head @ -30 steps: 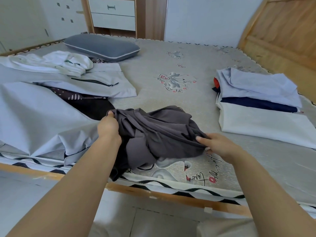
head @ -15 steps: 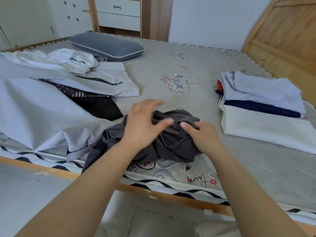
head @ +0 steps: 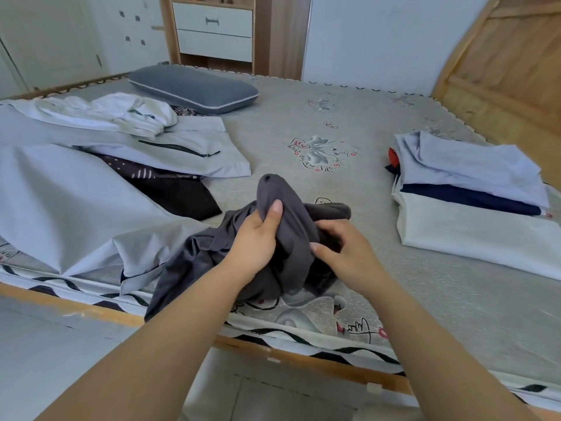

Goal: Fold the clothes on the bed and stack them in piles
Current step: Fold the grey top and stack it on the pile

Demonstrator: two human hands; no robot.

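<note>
**Two hands bunch one dark grey garment at the bed's near edge**

Nearest, the left hand (head: pixel 253 241) grips a raised fold of the dark grey garment (head: pixel 291 226), thumb pressed on top; the right hand (head: pixel 346 253) pinches the cloth just beside it. The garment (one hem trailing over the mattress (head: pixel 303 117) edge) is now lifted into a peak, where half a second ago it lay lower with the left fingers spread. To the left lies a loose heap (head: pixel 91 165) of perhaps five pieces, overlapping. To the right, one folded pile (head: pixel 473 208) shows three layers. Farthest, one grey pillow (head: pixel 194 88).
</note>
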